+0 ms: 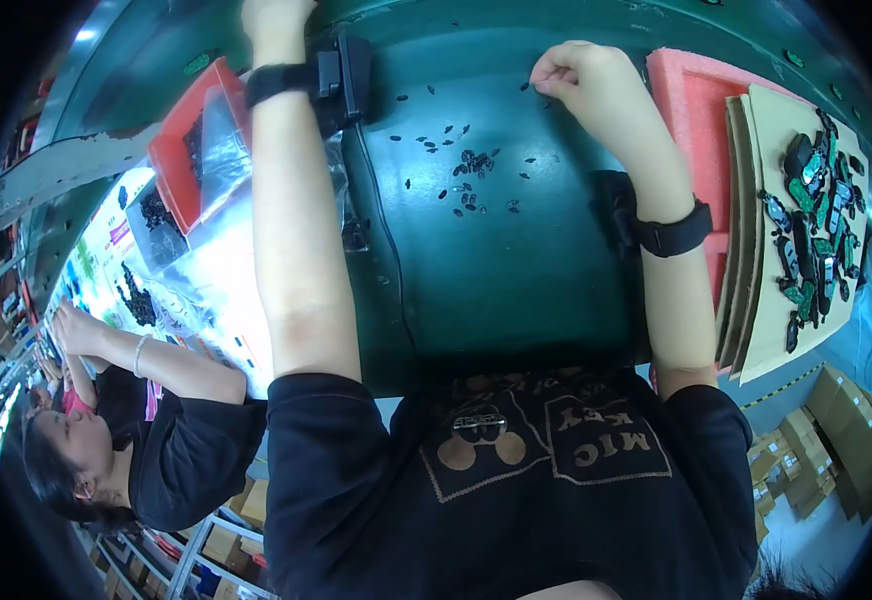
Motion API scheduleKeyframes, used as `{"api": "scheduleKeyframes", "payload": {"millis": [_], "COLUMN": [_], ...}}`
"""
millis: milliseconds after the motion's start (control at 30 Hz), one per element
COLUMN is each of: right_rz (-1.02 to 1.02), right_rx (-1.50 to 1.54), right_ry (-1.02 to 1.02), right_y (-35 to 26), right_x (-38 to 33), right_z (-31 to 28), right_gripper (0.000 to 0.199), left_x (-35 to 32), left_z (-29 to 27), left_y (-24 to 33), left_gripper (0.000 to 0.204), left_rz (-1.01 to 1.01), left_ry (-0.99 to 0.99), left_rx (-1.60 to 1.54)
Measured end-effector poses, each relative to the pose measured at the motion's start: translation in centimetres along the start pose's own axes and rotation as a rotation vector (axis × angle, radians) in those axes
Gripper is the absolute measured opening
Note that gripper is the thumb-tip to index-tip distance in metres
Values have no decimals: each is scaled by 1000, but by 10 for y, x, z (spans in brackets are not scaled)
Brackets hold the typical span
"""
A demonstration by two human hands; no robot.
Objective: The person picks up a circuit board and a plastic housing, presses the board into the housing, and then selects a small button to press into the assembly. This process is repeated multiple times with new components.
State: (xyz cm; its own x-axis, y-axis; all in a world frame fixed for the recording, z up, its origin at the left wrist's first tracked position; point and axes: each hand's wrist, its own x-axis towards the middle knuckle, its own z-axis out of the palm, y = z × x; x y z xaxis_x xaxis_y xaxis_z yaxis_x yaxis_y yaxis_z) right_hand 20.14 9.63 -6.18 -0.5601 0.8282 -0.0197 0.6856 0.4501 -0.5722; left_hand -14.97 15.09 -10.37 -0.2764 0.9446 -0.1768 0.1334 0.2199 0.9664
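Observation:
My right hand [584,78] is over the far right of the dark green work surface [516,290], with thumb and fingers pinched together. At its fingertips shows a small black piece [525,87]. Several more small dark oval pieces [474,163] lie scattered on the surface, left of and nearer than that hand. My left hand [278,14] reaches to the far left, where the picture's edge cuts off its fingers. What it touches is hidden. A black strap with a box-shaped device [352,75] is on my left wrist, and another black strap [674,230] on my right.
A red bin [171,170] with clear bags stands left of my left arm; a black cable [386,240] runs along there. On the right, pink foam [701,130] and stacked cardboard [756,310] carry black and green parts [816,220]. A co-worker [156,440] sits at left.

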Motion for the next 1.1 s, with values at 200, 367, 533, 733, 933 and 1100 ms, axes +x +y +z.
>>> {"api": "scheduleKeyframes", "payload": {"millis": [200,367,533,733,933,1100], "right_rz": [-59,-9,-88,-205,-129,-144], "right_rx": [52,111,-47,-110,13,412], "right_ry": [21,38,62,104,145,491], "right_y": [-2,-11,-4,-19,-3,-23], "right_x": [1,-1,1,3,-8,-28], "right_z": [3,5,9,15,-12,-59], "right_gripper": [8,7,5,5,6,9], "left_x": [-18,-44,-34,38,7,-109], "left_z": [29,13,120,188,200,143], "left_y": [12,55,85,44,73,116], "left_gripper": [26,22,18,28,20,9], "left_rz": [379,123,548,636,347,358], "left_ry": [715,-89,83,10,-140,-319], "left_rx": [737,-426,588,572,471,171]}}
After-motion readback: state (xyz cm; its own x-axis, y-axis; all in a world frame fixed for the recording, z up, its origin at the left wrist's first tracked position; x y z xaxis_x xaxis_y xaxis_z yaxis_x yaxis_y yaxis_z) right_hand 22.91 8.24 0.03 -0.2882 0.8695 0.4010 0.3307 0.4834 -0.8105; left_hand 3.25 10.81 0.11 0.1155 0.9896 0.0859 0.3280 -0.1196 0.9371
